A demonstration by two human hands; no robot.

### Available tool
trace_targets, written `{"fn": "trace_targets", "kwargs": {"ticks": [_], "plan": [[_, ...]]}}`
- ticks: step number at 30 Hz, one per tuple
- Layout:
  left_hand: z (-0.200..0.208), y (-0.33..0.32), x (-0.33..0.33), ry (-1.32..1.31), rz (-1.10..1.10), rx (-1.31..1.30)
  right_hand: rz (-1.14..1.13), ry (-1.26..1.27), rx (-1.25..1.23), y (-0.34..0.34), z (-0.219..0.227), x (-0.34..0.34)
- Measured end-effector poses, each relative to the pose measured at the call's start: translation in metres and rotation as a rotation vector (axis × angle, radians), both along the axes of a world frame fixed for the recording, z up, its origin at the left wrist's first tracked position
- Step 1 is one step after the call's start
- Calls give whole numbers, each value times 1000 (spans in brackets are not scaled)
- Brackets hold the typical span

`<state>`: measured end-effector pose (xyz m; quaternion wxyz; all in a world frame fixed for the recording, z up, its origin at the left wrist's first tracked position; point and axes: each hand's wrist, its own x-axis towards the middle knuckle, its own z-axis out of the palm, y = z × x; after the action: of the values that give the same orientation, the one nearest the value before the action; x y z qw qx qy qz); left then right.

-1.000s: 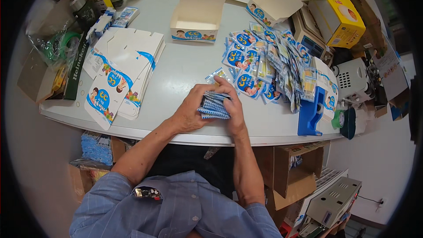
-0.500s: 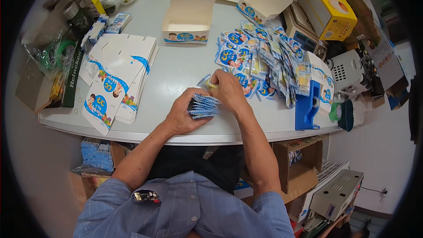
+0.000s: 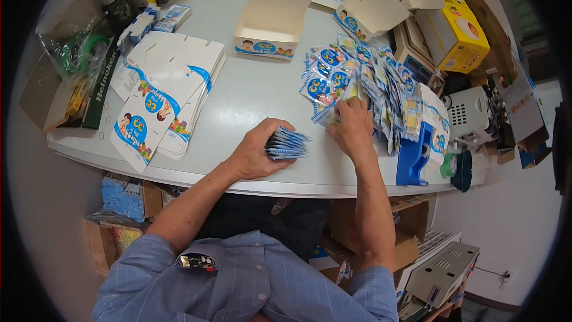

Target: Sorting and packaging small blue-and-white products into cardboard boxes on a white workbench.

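Blue-and-white sachet stack point(image 3: 287, 144) is clamped in left hand point(image 3: 255, 152); right hand point(image 3: 355, 129), apart, at sachet pile point(image 3: 378, 81), grip unclear.

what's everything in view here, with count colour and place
loose packets: many, blue-white, table's right
packet stack: one, blue-white, table's near middle
open boxes: at least two, white-blue, table's far side
flat cartons: several, white-blue, table's left
tall box: one, yellow, far right
tape dispenser: one, blue, near right
bottle: one, dark, far left
cardboard boxes: several, brown, under table
machine: one, grey, lower right
table: one, pale grey, centre
shirt: one, blue, bottom
left hand: one, bare, around packet stack
right hand: one, bare, at loose packets
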<state>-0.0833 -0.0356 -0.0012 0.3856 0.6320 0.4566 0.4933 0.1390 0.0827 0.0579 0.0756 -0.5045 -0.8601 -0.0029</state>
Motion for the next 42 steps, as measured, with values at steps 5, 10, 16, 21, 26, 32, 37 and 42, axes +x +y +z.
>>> {"fn": "trace_targets", "kwargs": {"ticks": [5, 10, 16, 21, 26, 32, 37, 42], "plan": [[-1, 0, -3, -3, 31, -2, 13, 120, -341, 3, 12, -10], [2, 2, -2, -18, 11, -23, 50, 130, -408, 56, 29, -32], [0, 2, 0, -32, 21, 10, 8, -217, -133, 60, 10, -64], [1, 1, -2, -27, 18, 17, 172, -169, 36, 37, -5, -59], [0, 2, -5, -20, 26, 5, 64, 312, -308, 36, 17, -45], [2, 5, -3, -15, 17, -4, 107, -126, -173, 126, 77, -36], [-1, 3, -4, -12, 13, 7, 428, -496, -160, 181, 66, -61], [3, 3, -4, 18, -1, 23, 587, -404, -241, 203, 29, -69]]}}
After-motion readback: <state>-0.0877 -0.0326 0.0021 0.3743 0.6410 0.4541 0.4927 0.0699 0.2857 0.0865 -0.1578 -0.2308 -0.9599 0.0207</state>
